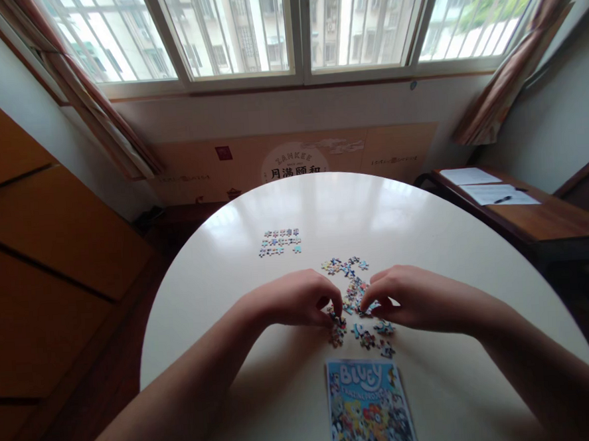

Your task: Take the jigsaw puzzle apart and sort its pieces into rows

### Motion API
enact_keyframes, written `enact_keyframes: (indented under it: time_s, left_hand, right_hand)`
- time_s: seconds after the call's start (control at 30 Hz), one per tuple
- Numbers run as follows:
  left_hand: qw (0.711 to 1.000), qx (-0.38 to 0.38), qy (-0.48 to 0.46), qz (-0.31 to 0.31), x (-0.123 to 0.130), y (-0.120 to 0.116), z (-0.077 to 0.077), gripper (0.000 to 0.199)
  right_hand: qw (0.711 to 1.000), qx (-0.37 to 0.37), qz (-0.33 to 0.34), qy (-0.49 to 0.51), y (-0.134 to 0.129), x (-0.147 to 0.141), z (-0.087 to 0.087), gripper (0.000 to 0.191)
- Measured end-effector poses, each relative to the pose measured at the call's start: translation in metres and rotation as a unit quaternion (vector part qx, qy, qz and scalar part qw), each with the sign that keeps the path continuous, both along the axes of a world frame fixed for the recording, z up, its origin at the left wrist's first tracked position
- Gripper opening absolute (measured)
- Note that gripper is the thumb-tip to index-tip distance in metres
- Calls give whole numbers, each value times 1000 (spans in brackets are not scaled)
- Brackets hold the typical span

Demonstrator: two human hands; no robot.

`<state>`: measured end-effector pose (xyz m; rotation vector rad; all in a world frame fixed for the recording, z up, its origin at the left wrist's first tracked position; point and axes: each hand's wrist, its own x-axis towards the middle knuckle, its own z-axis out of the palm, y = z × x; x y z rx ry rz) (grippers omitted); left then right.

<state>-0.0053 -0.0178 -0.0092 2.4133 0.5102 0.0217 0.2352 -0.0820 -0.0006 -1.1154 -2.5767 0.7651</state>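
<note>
The largest thing is a white, smooth, round-edged table (205, 319). Beyond it is a wide window with pale frames (297, 31) and bars outside. An orange-brown wooden cabinet (41, 249) stands on the left, a tan printed panel (191, 161) is behind the table's far edge, and patterned reddish curtains (88, 103) hang at both sides of the window. To the right is a brown wooden side desk (564, 220) with white paper sheets (476, 175) on it.

A flat, rectangular, blue colourful picture marked "BLUEY" (370, 409) lies at the table's near side. Both bare hands are just beyond it. The left hand (306, 296) has its fingers curled, tips close together at the left part of the heap; the right hand (399, 294) has its fingers bent down at the heap's right, with a small gap inside their curve. Whether either grips a piece cannot be told.

The loose heap of small multicoloured jigsaw pieces (354, 290) lies between and around the fingertips. Beyond the left hand, separate jigsaw pieces in three short rows (274, 242) lie apart from the heap; the nearest row has a gap. Smallest are the dark pens (503, 200) on the sheets.
</note>
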Motion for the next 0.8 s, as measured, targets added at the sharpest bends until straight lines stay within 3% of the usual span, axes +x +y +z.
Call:
enact_keyframes:
  time_s: [0.23,0.5,0.8]
  left_hand:
    - [998,-12,47,43,-15,12,5,14]
    - [995,-26,76,63,-14,14,3,13]
    - [992,16,108,62,-10,5,5,18]
  right_hand:
    - [1000,1,17,-19,-1,-5,-4,36]
    - [1000,14,23,8,-3,-11,-9,35]
    - [997,71,-26,-11,-2,-22,-22,20]
